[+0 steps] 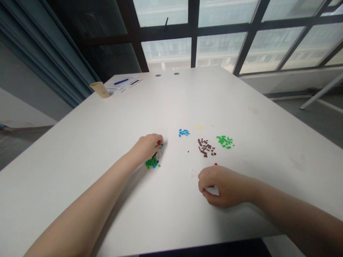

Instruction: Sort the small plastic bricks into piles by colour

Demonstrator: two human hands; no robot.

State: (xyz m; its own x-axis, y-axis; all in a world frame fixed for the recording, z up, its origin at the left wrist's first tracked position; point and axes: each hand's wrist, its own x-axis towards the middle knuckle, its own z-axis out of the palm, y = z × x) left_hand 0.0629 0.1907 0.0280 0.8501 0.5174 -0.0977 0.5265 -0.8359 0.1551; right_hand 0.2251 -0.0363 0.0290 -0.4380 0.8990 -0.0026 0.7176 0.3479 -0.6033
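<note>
A left hand (pixel 147 148) reaches a heap of tiny green and blue plastic bricks (pixel 152 162) on a white bench (pixel 171 100), fingers (pixel 160 142) curled at its edge, any pinch hidden. The right hand (pixel 223 187), fingers (pixel 203 185) curled together, rests just below small white bricks (pixel 192 173); its grip cannot be told.

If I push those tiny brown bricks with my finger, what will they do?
The tiny brown plastic bricks look light and stiff, so they probably won't bend. Their flat sides suggest they'd slide rather than roll across the smooth white table, and the loose pile would likely spread apart.
</note>
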